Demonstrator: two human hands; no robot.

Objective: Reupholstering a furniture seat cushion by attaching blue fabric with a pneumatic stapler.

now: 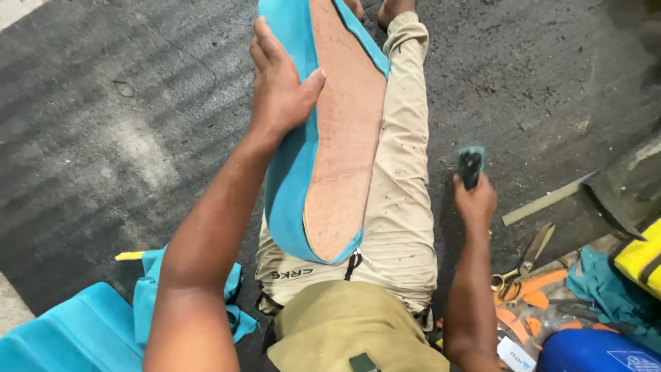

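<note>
The left hand (281, 83) lies flat and open on the teal edge of a long teal-and-tan panel (341, 131), fingers spread, pressing rather than gripping. The panel rests along the person's outstretched leg (403, 200) — long axis running from lap toward the feet, tapered end at the thigh. The right hand (474, 200) is clenched around a small dark brush (471, 165) just beside the leg — scissors (525, 265) lie on the dark floor (103, 138) nearby.

- I see a long panel (344, 138) with a tan, speckled face and turquoise edging
- My trousers (403, 207) are beige with dark flecks
- The floor (103, 138) is dark grey, streaked paler
- Orange scraps (530, 296) lie by brass-handled scissors (523, 265)
- Turquoise cloth (148, 296) sits low left
</note>
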